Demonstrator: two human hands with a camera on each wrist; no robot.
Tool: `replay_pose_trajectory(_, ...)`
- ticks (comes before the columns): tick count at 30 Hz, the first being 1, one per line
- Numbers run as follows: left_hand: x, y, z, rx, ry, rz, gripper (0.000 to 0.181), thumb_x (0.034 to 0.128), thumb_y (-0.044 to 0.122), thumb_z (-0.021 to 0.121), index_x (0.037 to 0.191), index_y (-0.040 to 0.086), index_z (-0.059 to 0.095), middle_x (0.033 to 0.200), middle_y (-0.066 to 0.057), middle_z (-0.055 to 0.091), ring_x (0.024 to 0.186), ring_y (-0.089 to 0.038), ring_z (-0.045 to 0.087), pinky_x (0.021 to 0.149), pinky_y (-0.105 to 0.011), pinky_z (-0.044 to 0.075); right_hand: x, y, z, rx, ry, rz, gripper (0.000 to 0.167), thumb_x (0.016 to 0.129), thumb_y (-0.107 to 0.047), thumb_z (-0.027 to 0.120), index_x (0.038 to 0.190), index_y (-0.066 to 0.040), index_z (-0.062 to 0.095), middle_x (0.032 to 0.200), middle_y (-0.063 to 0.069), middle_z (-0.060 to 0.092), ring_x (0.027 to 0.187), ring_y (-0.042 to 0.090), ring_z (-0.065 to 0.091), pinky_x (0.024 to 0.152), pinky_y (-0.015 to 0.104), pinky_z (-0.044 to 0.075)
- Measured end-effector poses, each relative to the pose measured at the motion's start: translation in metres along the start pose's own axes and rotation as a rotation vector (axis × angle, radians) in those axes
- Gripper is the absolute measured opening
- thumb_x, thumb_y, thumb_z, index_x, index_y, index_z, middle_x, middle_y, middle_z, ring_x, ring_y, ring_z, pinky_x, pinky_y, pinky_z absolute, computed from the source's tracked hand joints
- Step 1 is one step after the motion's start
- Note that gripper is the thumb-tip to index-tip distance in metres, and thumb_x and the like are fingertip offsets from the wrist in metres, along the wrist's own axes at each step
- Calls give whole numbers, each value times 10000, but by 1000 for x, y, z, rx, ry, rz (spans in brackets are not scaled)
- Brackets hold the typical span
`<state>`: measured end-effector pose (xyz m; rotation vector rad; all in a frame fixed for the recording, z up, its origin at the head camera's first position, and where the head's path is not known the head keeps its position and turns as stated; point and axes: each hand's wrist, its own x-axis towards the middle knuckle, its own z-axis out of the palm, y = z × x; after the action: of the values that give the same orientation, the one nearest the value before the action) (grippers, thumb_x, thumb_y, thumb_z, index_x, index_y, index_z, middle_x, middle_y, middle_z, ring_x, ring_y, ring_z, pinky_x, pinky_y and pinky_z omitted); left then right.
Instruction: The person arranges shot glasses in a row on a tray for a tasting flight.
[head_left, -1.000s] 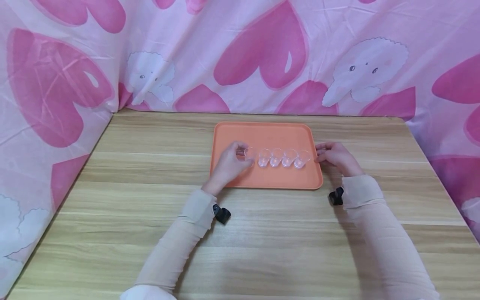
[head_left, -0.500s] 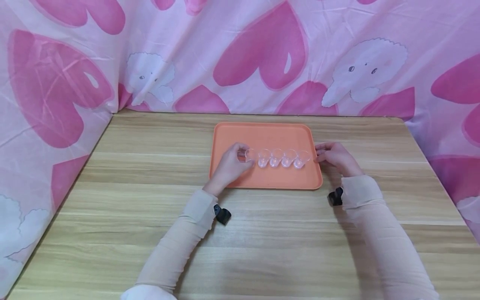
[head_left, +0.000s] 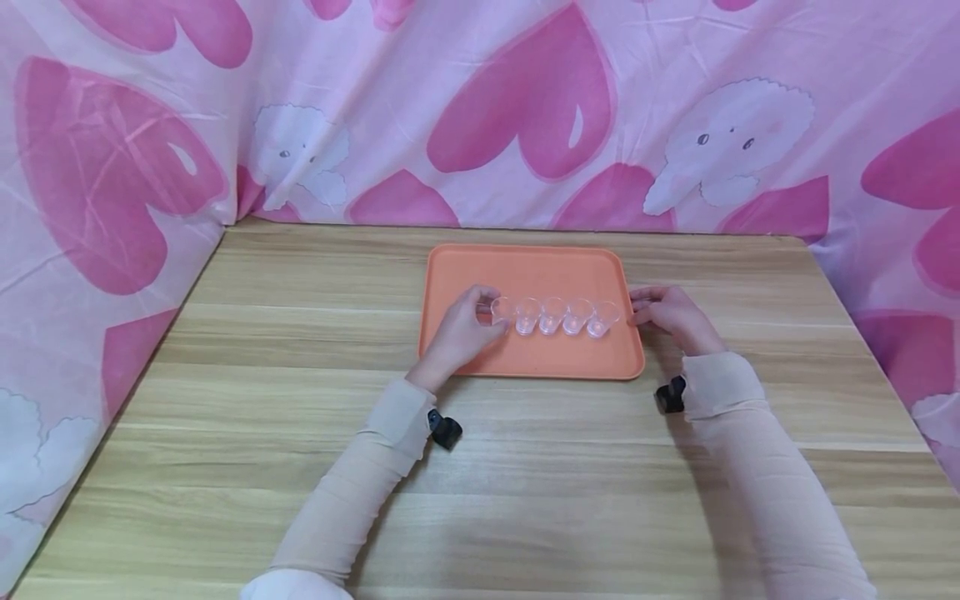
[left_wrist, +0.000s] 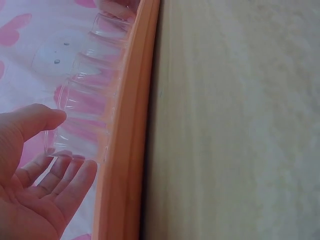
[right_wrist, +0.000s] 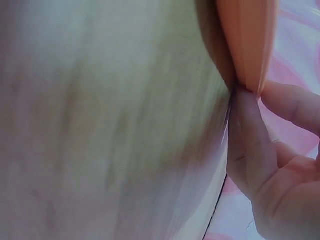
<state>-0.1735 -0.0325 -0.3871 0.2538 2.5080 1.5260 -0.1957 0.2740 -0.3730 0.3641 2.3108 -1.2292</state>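
Note:
Several small clear plastic cups stand upright in a row across the orange tray. At the row's left end my left hand holds the last cup, thumb on the near side and fingers around the far side. The left wrist view shows this cup between the thumb and the bent fingers of the left hand, close to its neighbour. My right hand is at the tray's right edge. In the right wrist view the right hand pinches the tray's rim between thumb and fingers.
The tray lies on a wood-grain table near its back edge. A pink curtain with hearts hangs behind the table and along its sides. Small black cameras are worn at both wrists.
The cup in my left hand has shifted slightly right, narrowing the gap to the other cups. My right hand stays at the tray's edge, and the tray has barely moved.

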Motion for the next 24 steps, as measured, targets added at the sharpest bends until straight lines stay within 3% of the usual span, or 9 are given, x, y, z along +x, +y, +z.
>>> replay_pose_trajectory(3, 0, -1, -1, 5, -6, 17, 495, 835, 89, 705, 1278, 19, 494, 1257, -146, 565, 1130, -285, 582, 1010, -359, 503, 0, 1, -1, -10, 0, -13, 560, 915, -68, 537, 1430, 45, 348, 1436, 258, 412, 1190, 259, 507, 1125, 441, 395)
replay_pose_trajectory(5, -1, -1, -3, 18, -10, 26, 524, 836, 109, 707, 1302, 26, 482, 1276, -149, 554, 1155, -286, 562, 1030, -367, 487, 0, 2, -1, -28, -3, -33, 560, 919, -81, 554, 1427, 45, 355, 1431, 262, 426, 1095, 149, 554, 1094, 395, 439)
replay_pose_trajectory(8, -2, -2, -8, 31, -3, 40, 550, 849, 154, 694, 1334, 34, 464, 1313, -152, 536, 1212, -283, 524, 1069, -374, 455, 0, 4, -3, -57, -13, -67, 560, 920, -96, 580, 1420, 45, 369, 1412, 264, 455, 915, -29, 565, 964, 248, 524)
replay_pose_trajectory(11, -5, -2, -17, 16, 19, 56, 548, 871, 183, 668, 1347, 16, 453, 1333, -172, 522, 1242, -300, 498, 1086, -397, 434, 0, 5, -4, -77, -20, -95, 541, 931, -118, 573, 1411, 43, 383, 1377, 254, 487, 844, -85, 541, 844, 137, 515)
replay_pose_trajectory(14, -7, -2, -30, 10, 56, 63, 524, 904, 213, 631, 1350, 9, 447, 1349, -177, 512, 1252, -315, 485, 1090, -422, 421, -2, 5, -4, -103, 19, -133, 501, 970, -170, 515, 1398, 59, 393, 1336, 263, 506, 916, 21, 572, 847, 171, 509)
replay_pose_trajectory(16, -9, -2, -40, 8, 86, 57, 517, 920, 228, 612, 1358, 12, 441, 1367, -175, 502, 1262, -326, 475, 1093, -436, 412, -5, 6, -4, -127, 90, -174, 490, 993, -218, 452, 1385, 73, 402, 1303, 282, 514, 990, 159, 580, 868, 250, 515)
replay_pose_trajectory(20, -11, -4, -59, 28, 179, 52, 528, 933, 233, 587, 1387, 20, 424, 1404, -181, 478, 1288, -350, 450, 1103, -459, 397, -10, 6, -6, -164, 300, -260, 533, 1006, -293, 369, 1402, 63, 380, 1320, 314, 488, 1153, 384, 506, 966, 458, 475)
replay_pose_trajectory(24, -13, -9, -78, 133, 286, 48, 567, 936, 270, 568, 1419, 28, 399, 1449, -184, 440, 1346, -344, 403, 1137, -478, 353, -14, 6, -9, -219, 486, -329, 595, 1005, -341, 391, 1466, 19, 286, 1422, 338, 361, 1298, 491, 365, 1084, 620, 333)
